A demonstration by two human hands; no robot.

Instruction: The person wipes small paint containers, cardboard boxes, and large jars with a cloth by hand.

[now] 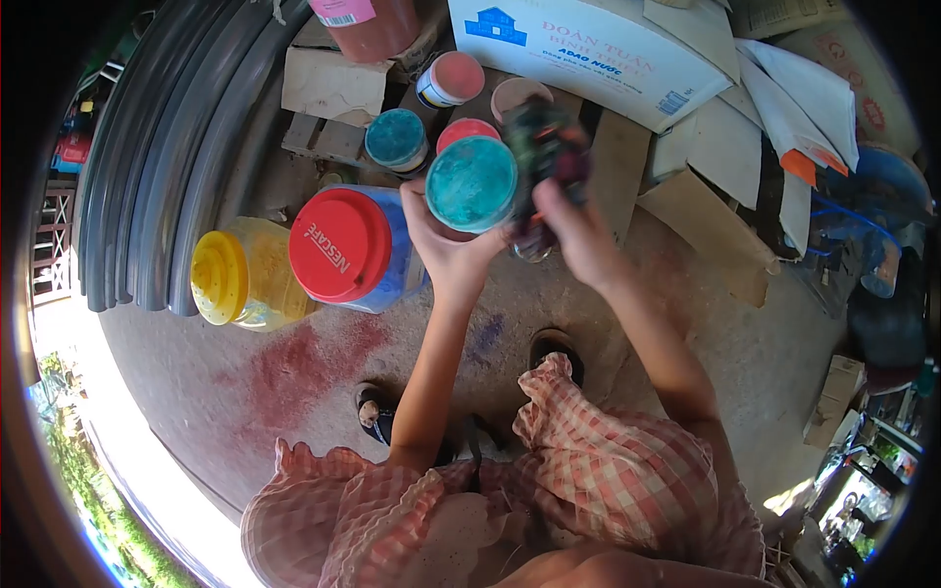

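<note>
My left hand (451, 250) is wrapped round a round tub with a teal top (472, 181), raised in front of the other tubs. Close to its right side, my right hand (583, 235) grips a dark bundle mottled green and maroon (544, 157), smeared by motion; I cannot tell what it is. Behind the held tub stand a red-topped tub (465, 131) and a pale pink-topped tub (518, 95), both partly hidden. A darker teal-topped tub (396, 137) and a white tub with a salmon-coloured top (453, 78) stand to the left.
Left of my hands are a large jar with a red Nescafe lid (338, 245) and a yellow-lidded clear jar (230, 279). Thick grey pipes (162, 147) curve along the left. White cartons (598, 54) fill the back right. Red powder (314, 363) stains the floor.
</note>
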